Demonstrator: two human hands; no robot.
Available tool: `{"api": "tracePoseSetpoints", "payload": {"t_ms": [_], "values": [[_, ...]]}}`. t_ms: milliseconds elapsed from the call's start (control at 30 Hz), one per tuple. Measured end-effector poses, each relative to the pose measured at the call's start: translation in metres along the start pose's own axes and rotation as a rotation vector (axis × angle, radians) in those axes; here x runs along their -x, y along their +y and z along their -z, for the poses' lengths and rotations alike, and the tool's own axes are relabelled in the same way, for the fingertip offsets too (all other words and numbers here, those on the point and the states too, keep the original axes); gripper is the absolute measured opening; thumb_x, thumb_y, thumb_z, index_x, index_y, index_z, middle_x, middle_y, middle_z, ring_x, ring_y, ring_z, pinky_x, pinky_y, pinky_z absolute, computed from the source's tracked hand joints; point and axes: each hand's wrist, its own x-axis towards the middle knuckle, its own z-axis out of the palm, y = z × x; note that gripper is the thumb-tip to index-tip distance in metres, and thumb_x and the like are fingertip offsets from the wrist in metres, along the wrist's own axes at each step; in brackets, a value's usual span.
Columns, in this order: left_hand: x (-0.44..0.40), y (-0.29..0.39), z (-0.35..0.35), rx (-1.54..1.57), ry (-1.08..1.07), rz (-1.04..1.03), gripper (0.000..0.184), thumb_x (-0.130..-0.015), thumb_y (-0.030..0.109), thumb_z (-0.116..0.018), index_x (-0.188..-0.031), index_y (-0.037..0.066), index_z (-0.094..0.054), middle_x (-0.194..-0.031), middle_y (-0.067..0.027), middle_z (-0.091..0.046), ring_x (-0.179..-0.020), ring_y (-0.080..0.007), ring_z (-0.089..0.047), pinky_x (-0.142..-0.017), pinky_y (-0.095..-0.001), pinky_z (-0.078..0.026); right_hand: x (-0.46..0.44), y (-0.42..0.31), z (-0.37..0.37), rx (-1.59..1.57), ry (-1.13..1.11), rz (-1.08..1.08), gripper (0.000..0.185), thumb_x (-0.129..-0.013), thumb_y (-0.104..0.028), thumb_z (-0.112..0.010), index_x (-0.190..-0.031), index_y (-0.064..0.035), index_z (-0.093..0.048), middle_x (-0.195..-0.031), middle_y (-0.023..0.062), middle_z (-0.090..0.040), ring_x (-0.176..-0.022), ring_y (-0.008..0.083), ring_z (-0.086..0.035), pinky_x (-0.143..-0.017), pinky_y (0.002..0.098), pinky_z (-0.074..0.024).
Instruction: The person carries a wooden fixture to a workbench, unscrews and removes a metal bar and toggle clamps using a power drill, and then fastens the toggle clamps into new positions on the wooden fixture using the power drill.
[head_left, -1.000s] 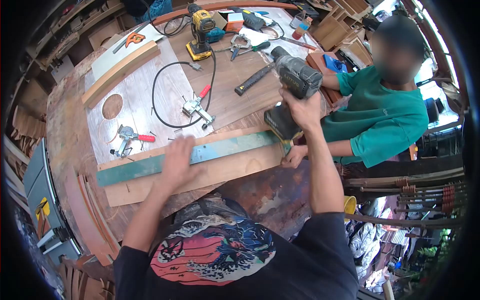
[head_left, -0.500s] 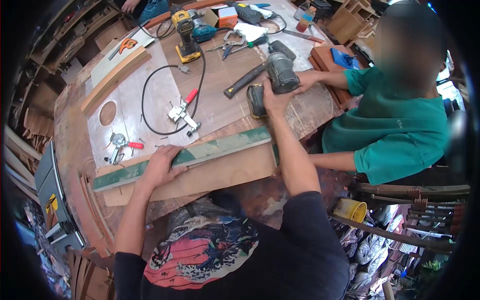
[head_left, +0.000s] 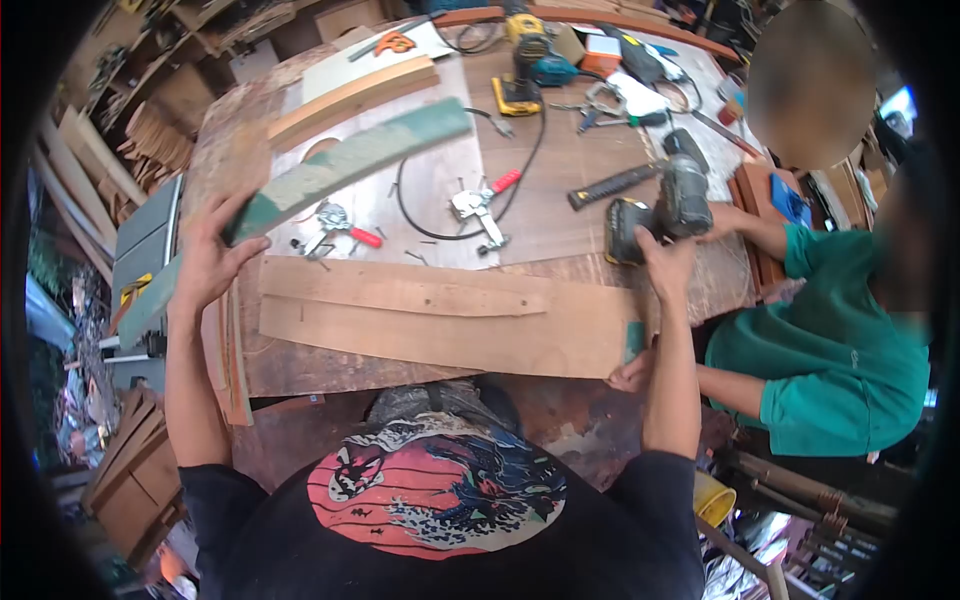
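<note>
My left hand (head_left: pixel 218 250) is wrapped round a green-painted strip (head_left: pixel 350 165), which is raised and tilted above the left of the table. Below it lies a curved plywood piece (head_left: pixel 450 335) with a narrower wooden strip (head_left: pixel 420 297) on top. At the right, my right hand (head_left: pixel 665 258) touches a dark cordless power tool (head_left: pixel 685 195); its grip is partly hidden. A co-worker's hand (head_left: pixel 715 222) is beside the same tool. The co-worker's other hand (head_left: pixel 632 372) is at the plywood's right end, near a small green patch.
Two red-handled toggle clamps (head_left: pixel 335 230) and loose screws lie behind the plywood. Farther back are a black-handled tool (head_left: pixel 615 185), a yellow drill (head_left: pixel 525 65), a black cable and a wooden bar (head_left: pixel 350 100). The co-worker (head_left: pixel 840 350) stands at the right.
My left hand has lifted the green strip off the plywood and swung it up to the left, exposing the wood below. The power tool has moved away from the strip, toward the co-worker.
</note>
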Motion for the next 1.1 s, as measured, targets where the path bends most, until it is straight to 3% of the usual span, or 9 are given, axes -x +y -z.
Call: {"api": "tracePoseSetpoints", "payload": {"t_ms": [167, 333, 400, 433, 567, 800, 900, 967, 1100], "values": [[0.077, -0.125, 0.015, -0.203, 0.206, 0.253, 0.067, -0.078, 0.021, -0.088, -0.137, 0.003, -0.062, -0.123, -0.0176, -0.063, -0.113, -0.0372, -0.061, -0.099, -0.0434, -0.049, 0.039, -0.001, 0.005, 0.059, 0.128, -0.124, 0.078, -0.081, -0.022, -0.084, -0.144, 0.0071, -0.047, -0.135, 0.0194, -0.059, -0.123, 0.0312, -0.058, -0.103, 0.0415, -0.0462], [0.136, -0.238, -0.02, -0.288, 0.182, 0.519, 0.072, -0.076, 0.024, -0.088, -0.138, 0.001, -0.061, -0.118, -0.0223, -0.064, -0.111, -0.0425, -0.062, -0.097, -0.0456, -0.05, 0.106, -0.057, -0.04, 0.272, 0.374, -0.164, 0.066, -0.088, -0.019, -0.077, -0.143, 0.0052, -0.049, -0.136, 0.0198, -0.059, -0.124, 0.0324, -0.058, -0.106, 0.0439, -0.0437], [0.156, -0.286, -0.044, -0.257, 0.186, 0.536, 0.073, -0.076, 0.026, -0.089, -0.138, 0.001, -0.061, -0.118, -0.0238, -0.064, -0.112, -0.0428, -0.062, -0.098, -0.0466, -0.05, 0.13, -0.053, -0.08, 0.22, 0.286, 0.158, 0.053, -0.089, -0.016, -0.074, -0.135, 0.004, -0.057, -0.128, 0.0209, -0.063, -0.119, 0.0339, -0.06, -0.103, 0.0452, -0.0451], [0.161, -0.303, -0.053, -0.24, 0.191, 0.545, 0.073, -0.076, 0.027, -0.089, -0.138, 0.001, -0.061, -0.118, -0.0246, -0.064, -0.113, -0.043, -0.062, -0.099, -0.0471, -0.05, 0.14, -0.088, -0.102, 0.277, 0.161, 0.136, 0.046, -0.088, -0.015, -0.073, -0.129, 0.003, -0.061, -0.122, 0.0203, -0.065, -0.115, 0.0348, -0.062, -0.1, 0.0452, -0.0461], [0.162, -0.322, -0.065, -0.232, 0.13, 0.715, 0.075, -0.077, 0.037, -0.088, -0.137, 0.0, -0.063, -0.122, -0.028, -0.064, -0.116, -0.0445, -0.061, -0.101, -0.0486, -0.049, 0.17, -0.169, -0.211, 0.294, -0.222, 0.374, 0.029, -0.086, -0.014, -0.072, -0.112, -0.0013, -0.068, -0.108, 0.0168, -0.069, -0.102, 0.0371, -0.062, -0.092, 0.046, -0.0482], [0.178, -0.35, -0.08, -0.162, 0.311, 0.558, 0.079, -0.083, 0.042, -0.083, -0.143, -0.001, -0.056, -0.127, -0.0286, -0.059, -0.122, -0.0462, -0.054, -0.106, -0.0505, -0.043, 0.153, -0.221, -0.36, 0.495, -0.588, 0.359, 0.027, -0.088, -0.016, -0.067, -0.112, -0.0037, -0.072, -0.109, 0.0186, -0.069, -0.11, 0.0397, -0.061, -0.095, 0.0501, -0.0481], [0.18, -0.313, -0.073, -0.245, 0.395, 0.411, 0.078, -0.086, 0.04, -0.081, -0.145, -0.001, -0.051, -0.134, -0.0284, -0.055, -0.127, -0.0468, -0.05, -0.109, -0.0525, -0.039, 0.142, -0.214, -0.377, 0.601, -0.711, 0.358, 0.024, -0.09, -0.015, -0.064, -0.109, -0.0048, -0.072, -0.109, 0.0199, -0.069, -0.108, 0.0401, -0.063, -0.091, 0.0523, -0.05], [0.186, -0.27, -0.088, -0.001, 0.457, 0.3, 0.075, -0.086, 0.037, -0.08, -0.144, -0.002, -0.052, -0.138, -0.0277, -0.052, -0.129, -0.0458, -0.049, -0.11, -0.0538, -0.039, 0.133, -0.204, -0.386, 0.645, -0.761, 0.392, 0.022, -0.09, -0.015, -0.063, -0.107, -0.0051, -0.072, -0.107, 0.0214, -0.069, -0.104, 0.041, -0.065, -0.088, 0.0532, -0.0514], [0.183, -0.194, -0.123, 0.24, 0.139, 0.154, 0.078, -0.082, 0.035, -0.083, -0.143, -0.002, -0.052, -0.146, -0.0248, -0.048, -0.135, -0.0432, -0.046, -0.114, -0.0516, -0.038, 0.117, -0.223, -0.378, 0.556, -0.787, 0.432, 0.021, -0.091, -0.018, -0.066, -0.104, -0.0031, -0.073, -0.1, 0.0224, -0.068, -0.093, 0.0421, -0.066, -0.082, 0.0507, -0.0532]]}}
